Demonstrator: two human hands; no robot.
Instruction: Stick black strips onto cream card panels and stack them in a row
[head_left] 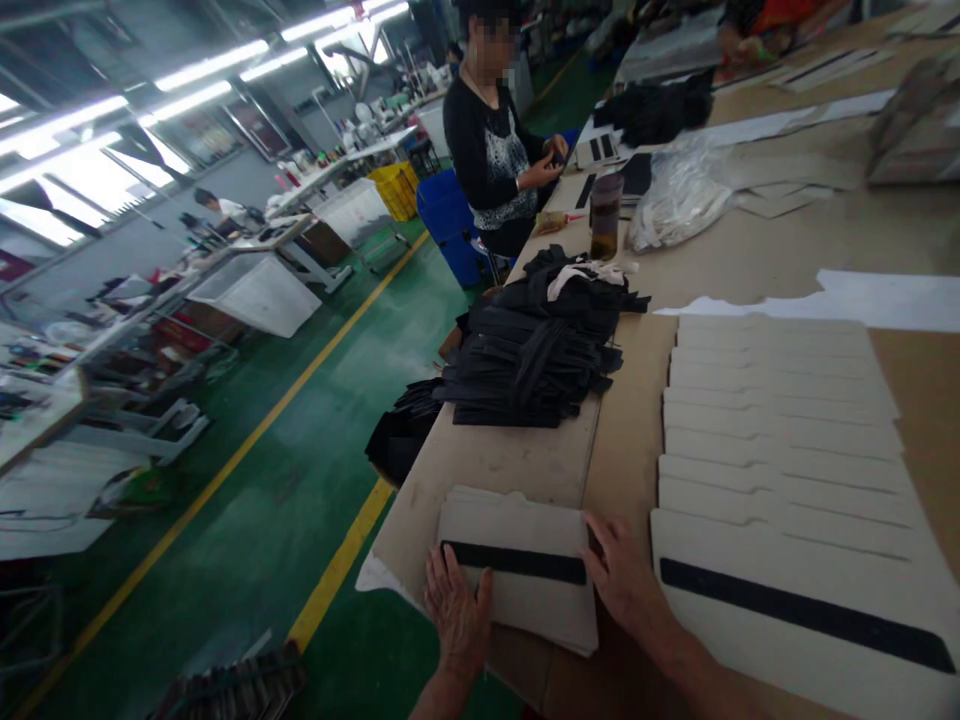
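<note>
Head view, looking down along a long tan desk (517, 460) in a factory hall. No brand, label or writing can be read anywhere.

At the near edge lies a small stack of pale card panels (525, 590), the top one bearing a black strip (517, 563) along its length. The left hand (457, 612) lies flat, palm down, fingers spread, on the panel's left end beside the strip's left tip; its grip is released and clasps nothing. The right hand (626, 580) comes in from the lower right, forearm angled across the desk, with its fingers pressing at the strip's right end on the panel's edge; its fingertips are partly hidden, so whether they pinch the strip cannot be told.

Just right of the hands, a row of overlapping pale panels (780, 440) runs away up the desk; the nearest one carries a long black strip too. Beyond the stack sits a heap of black strips (536, 360), with a dark jar (604, 215) and a clear plastic bag (679, 200) farther on. Another person (495, 150) in a dark top stands at the desk's far end, hands together. The floor (285, 480) is green with yellow lines.
</note>
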